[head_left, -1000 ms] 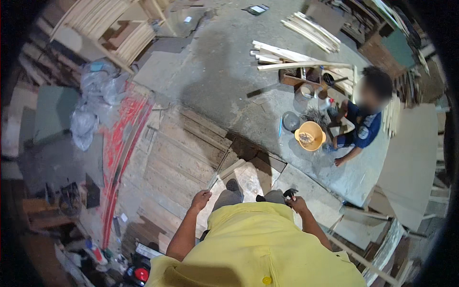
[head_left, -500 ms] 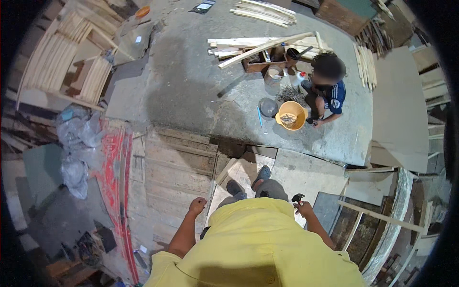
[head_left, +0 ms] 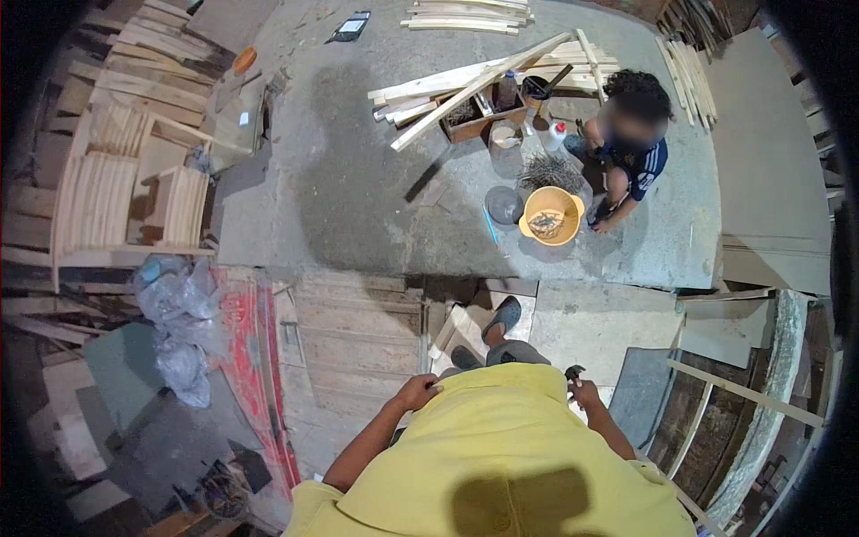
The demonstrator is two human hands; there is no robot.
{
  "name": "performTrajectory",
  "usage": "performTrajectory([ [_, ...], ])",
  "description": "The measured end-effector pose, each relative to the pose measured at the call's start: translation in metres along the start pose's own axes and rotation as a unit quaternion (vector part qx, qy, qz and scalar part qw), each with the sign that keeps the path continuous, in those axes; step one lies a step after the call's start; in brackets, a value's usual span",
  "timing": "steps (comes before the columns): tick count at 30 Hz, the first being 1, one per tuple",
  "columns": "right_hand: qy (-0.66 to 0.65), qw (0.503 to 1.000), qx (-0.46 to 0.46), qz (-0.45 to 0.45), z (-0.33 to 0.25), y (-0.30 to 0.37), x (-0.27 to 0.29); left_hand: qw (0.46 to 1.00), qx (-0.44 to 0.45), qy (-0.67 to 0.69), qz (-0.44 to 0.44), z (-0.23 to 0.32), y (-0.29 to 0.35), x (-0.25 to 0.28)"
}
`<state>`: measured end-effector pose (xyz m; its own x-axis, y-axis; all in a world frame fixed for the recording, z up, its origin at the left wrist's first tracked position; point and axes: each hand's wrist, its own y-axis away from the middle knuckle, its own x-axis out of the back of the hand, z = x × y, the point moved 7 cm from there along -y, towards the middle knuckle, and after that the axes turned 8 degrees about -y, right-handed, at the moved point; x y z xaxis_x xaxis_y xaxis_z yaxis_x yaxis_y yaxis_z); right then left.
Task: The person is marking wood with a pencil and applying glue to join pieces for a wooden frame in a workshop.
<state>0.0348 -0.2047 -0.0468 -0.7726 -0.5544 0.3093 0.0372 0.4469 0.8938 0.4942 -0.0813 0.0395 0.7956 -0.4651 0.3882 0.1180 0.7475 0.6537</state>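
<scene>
My right hand [head_left: 585, 392] is closed round a hammer [head_left: 575, 371] beside my right hip; its dark head sticks up above the fingers, and most of the handle is hidden. At my left hip, my left hand [head_left: 418, 392] has its fingers curled against the hem of the yellow shirt [head_left: 492, 394], seemingly pinching the cloth. Beyond my feet, on a raised concrete floor, stands a yellow two-handled basin [head_left: 551, 217] with thin pieces inside. A person [head_left: 637, 157] crouches beside it, hands low near its right side.
Around the basin are a dark round lid [head_left: 504, 206], a blue stick-like thing [head_left: 490, 224], a pile of nails or thin sticks [head_left: 549, 170], a bucket [head_left: 506, 149] and a white bottle with a red cap [head_left: 555, 136]. Wood strips [head_left: 483, 85] lie behind a wooden toolbox [head_left: 483, 123]. The slab edge [head_left: 376, 273] crosses ahead.
My left hand has come in from the side to the shirt hem. The hammer stays in my right hand. The whole view has shifted, and the crouching person's head and arm have moved slightly.
</scene>
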Motion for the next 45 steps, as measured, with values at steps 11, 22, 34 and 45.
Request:
performTrajectory([
  [11, -0.054, 0.995, 0.087, 0.008, -0.133, -0.094, 0.023, 0.991, 0.080, 0.096, -0.055, 0.088, 0.007, 0.082],
  [22, 0.194, 0.979, 0.029, -0.056, -0.048, -0.145, 0.013, 0.902, 0.105, 0.127, 0.400, 0.137, 0.029, 0.304],
  [34, -0.001, 0.999, 0.045, 0.028, -0.149, -0.130, 0.014, 0.867, 0.118, 0.169, 0.454, 0.028, -0.037, 0.283],
  [45, 0.283, 0.936, 0.207, -0.019, -0.202, -0.143, 0.013, 0.786, 0.015, 0.488, 0.379, -0.049, -0.016, 0.286],
])
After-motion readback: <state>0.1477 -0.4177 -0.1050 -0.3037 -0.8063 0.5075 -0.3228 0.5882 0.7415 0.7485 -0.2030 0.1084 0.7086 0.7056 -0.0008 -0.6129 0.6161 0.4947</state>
